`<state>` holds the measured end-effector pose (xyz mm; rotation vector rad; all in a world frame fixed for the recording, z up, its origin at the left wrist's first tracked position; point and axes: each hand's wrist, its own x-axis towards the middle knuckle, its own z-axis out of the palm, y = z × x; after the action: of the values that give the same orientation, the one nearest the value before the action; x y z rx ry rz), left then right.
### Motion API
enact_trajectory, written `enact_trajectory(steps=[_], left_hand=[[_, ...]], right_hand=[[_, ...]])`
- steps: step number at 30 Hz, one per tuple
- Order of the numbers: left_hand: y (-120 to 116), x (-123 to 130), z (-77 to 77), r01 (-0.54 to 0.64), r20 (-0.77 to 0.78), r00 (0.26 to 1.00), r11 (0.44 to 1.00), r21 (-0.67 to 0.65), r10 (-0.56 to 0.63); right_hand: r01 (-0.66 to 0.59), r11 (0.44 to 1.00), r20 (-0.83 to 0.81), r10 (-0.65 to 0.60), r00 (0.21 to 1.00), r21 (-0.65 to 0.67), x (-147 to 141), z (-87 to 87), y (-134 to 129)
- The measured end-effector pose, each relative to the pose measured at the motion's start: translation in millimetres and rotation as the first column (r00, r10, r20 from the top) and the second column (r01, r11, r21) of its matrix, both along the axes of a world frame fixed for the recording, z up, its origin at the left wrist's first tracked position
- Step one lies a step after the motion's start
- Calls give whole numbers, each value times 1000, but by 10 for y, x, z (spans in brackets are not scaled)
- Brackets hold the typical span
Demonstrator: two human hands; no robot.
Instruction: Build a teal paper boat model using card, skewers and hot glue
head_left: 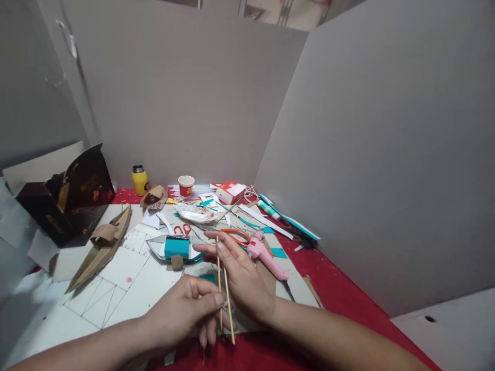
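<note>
Two thin wooden sticks point(229, 304) stand nearly side by side between my hands, their lower ends over the red cloth at the front edge. My left hand point(193, 306) pinches the sticks low down, between thumb and fingers. Higher up, my right hand point(242, 273) has its thumb against the top of one stick, its fingers stretched to the left. Just behind my hands lies a grey boat shape with a teal block point(177, 248) on it. A pink glue gun point(267, 256) rests to the right of my right hand.
Left are a brown cardboard boat point(101, 247) and a dark box point(73, 198). At the back stand a yellow bottle point(139, 181) and a paper cup point(186, 187). Red-handled scissors point(182, 230), orange handles point(235, 236) and paper strips lie mid-table. Grey panels enclose the table.
</note>
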<state>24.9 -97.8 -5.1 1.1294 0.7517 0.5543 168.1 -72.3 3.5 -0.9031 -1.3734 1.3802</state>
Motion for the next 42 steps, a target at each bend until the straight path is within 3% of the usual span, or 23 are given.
enact_trajectory(steps=[10,16,21,26,32,37,42], left_hand=[[-29,50,-80,2,76,997,999,-39,1],[37,0,-56,-106,159,982,994,37,99],[51,-35,-57,-103,181,979,994,38,94],[30,-54,-67,-25,161,986,998,-60,34],[38,-40,-141,-50,152,987,997,-56,58],[55,-42,-145,-50,175,983,996,-68,61],[62,-70,-97,-18,151,988,996,-91,32]], right_hand=[[49,999,-43,-50,998,-6,-34,-63,-7],[-191,978,-139,179,974,-80,24,-43,39],[-311,948,-44,309,950,-62,54,-98,68],[-294,954,-89,289,953,-51,41,-98,72],[-250,961,-11,250,968,-115,28,-121,58],[-202,979,-5,202,979,-9,65,-109,90],[-109,993,-95,104,990,-50,99,-108,138]])
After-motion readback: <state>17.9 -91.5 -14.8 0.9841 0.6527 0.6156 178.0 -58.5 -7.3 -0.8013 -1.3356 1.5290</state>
